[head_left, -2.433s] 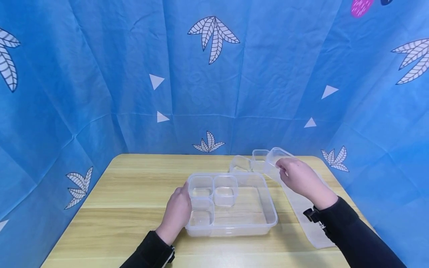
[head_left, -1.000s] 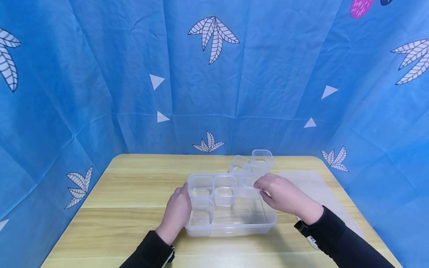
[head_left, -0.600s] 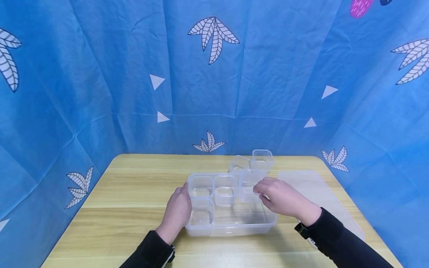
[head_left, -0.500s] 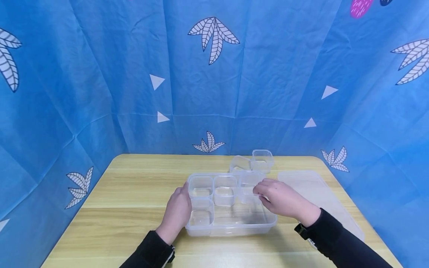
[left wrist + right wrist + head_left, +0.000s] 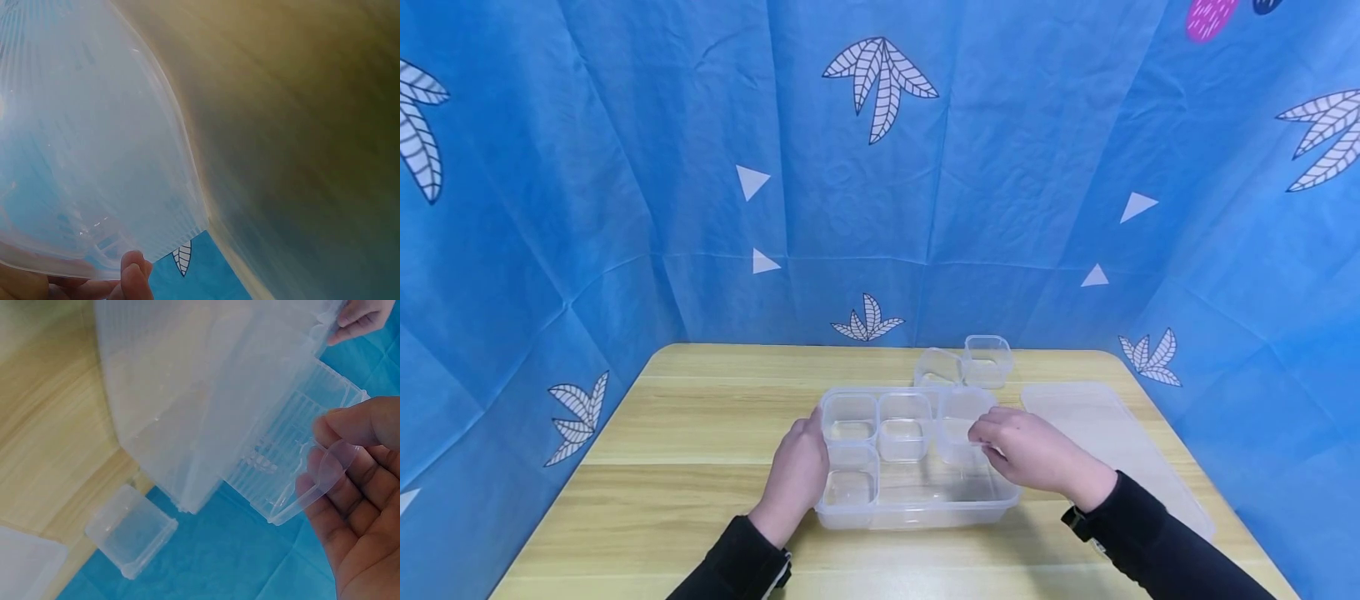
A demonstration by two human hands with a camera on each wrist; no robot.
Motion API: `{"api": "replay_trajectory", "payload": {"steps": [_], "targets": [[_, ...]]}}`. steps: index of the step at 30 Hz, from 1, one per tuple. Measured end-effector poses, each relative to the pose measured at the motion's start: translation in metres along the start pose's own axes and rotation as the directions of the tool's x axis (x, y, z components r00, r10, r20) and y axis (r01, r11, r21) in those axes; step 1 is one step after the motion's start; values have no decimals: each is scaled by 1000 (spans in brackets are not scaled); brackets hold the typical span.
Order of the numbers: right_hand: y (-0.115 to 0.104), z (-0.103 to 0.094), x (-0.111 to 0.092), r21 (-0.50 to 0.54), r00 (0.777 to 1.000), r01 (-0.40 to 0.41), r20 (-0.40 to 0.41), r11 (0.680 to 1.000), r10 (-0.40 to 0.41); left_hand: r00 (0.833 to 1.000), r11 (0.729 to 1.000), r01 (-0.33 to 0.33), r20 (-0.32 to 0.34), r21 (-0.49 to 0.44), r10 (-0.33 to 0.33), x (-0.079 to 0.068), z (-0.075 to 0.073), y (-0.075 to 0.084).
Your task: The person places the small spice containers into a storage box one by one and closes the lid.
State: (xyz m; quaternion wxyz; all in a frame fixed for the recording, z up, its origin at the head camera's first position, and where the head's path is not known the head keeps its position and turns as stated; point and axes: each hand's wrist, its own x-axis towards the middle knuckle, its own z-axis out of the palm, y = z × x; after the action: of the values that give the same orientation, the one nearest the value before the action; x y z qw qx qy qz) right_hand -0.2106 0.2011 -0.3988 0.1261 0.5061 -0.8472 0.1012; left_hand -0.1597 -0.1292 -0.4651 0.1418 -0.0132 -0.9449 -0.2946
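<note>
A large clear plastic box (image 5: 917, 517) sits on the table, with several small square clear containers inside it, such as the front-left one (image 5: 850, 487). My left hand (image 5: 800, 462) grips the box's left side; in the left wrist view its fingertips (image 5: 133, 275) show at the rim. My right hand (image 5: 1030, 446) pinches the rim of another small clear container (image 5: 958, 417) over the back-right part of the box. In the right wrist view, thumb and fingers (image 5: 369, 422) hold this container (image 5: 300, 450), which is partly lowered among the box walls.
Two more small clear containers stand behind the box, a tilted left one (image 5: 937, 367) and an upright right one (image 5: 987, 362). A flat frosted lid (image 5: 1105, 425) lies at the right of the wooden table (image 5: 715, 417). A blue patterned cloth (image 5: 865, 200) surrounds the table.
The right hand has carried a small container leftward from above the lid into the box's back-right area, then lowered it slightly toward me. My left hand stays in place.
</note>
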Motion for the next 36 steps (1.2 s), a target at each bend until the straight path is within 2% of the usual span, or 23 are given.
{"api": "replay_trajectory", "payload": {"steps": [7, 17, 24, 36], "targets": [[4, 13, 0, 20, 1000, 28, -1, 999, -28, 1000, 1000, -11, -4, 12, 11, 0, 1, -1], [8, 21, -3, 57, 998, -6, 60, 998, 2, 999, 998, -43, -30, 40, 45, 2, 1, -2], [10, 26, -3, 76, 998, 0, 64, 997, -5, 1000, 999, -26, -17, 24, 26, 1, 1, -2], [13, 32, -3, 94, 992, -30, 125, 995, 18, 1000, 1000, -15, -7, 22, 15, 1, 1, -1]]}}
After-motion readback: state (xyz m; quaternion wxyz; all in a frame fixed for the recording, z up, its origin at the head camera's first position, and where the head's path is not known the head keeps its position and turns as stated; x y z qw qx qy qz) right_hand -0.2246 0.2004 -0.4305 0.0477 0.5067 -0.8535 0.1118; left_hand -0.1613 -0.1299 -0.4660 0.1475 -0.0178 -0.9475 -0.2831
